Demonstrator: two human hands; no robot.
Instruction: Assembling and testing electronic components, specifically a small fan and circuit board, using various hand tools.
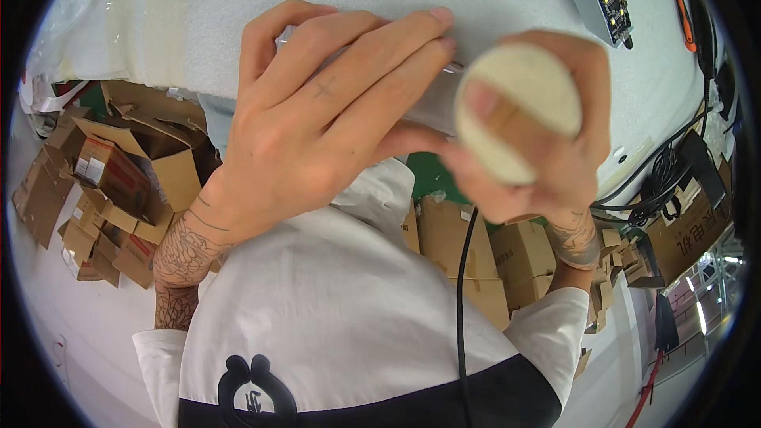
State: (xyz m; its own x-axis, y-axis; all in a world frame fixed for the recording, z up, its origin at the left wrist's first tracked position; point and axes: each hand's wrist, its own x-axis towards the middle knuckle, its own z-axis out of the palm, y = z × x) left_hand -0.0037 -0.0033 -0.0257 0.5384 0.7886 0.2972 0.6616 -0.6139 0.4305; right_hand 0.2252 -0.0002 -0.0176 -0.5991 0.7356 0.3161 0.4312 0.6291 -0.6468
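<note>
My right hand [571, 127] grips a round cream-coloured disc [523, 71], with a finger lying across its face. Motion blur hides the disc's exact kind. Beside it, my left hand [317, 103] is back upward, fingers bent and close together over something shiny. Only a small silvery edge [453, 67] shows by its fingertips, and the rest is hidden beneath the hand. The left thumb reaches toward the right hand. Both hands are over the near edge of a worktop covered with white foam [214, 8].
A grey metal housing with a circuit board [606, 0] stands at the back right, near an orange-handled tool [682, 16]. Black cables [662, 190] hang at the right edge. Cardboard boxes [119, 174] lie below on both sides. A black cord [463, 309] runs down my front.
</note>
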